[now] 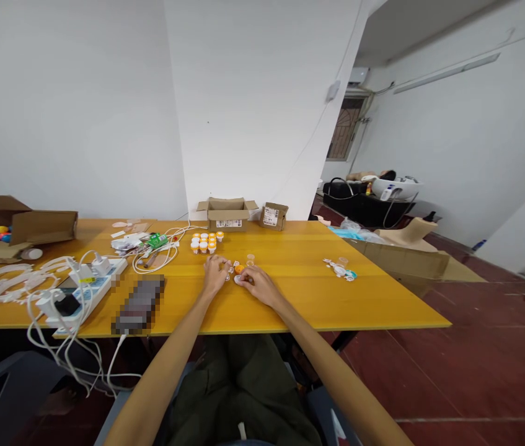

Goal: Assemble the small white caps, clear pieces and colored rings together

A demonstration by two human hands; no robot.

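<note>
Both of my hands work close together over the middle of the yellow table (299, 303). My right hand (257, 285) is closed in a pinch, its fingertips on a small white round piece (237, 279). Just beyond those fingertips lies an orange cap-like piece (238, 270). My left hand (217, 272) has its fingers curled together beside small white pieces (230, 271); whatever they grip is too small to make out. Behind my right hand stand clear plastic cups (250, 257). Farther back is a tight group of small white-and-orange containers (203, 243).
More small white and teal pieces (340, 269) lie to the right. An open cardboard box (227, 217) and a smaller box (274, 216) stand at the back. Leftward are a phone (139, 305), a power strip (90, 294) with tangled white cables, and a box of coloured balls (43, 227).
</note>
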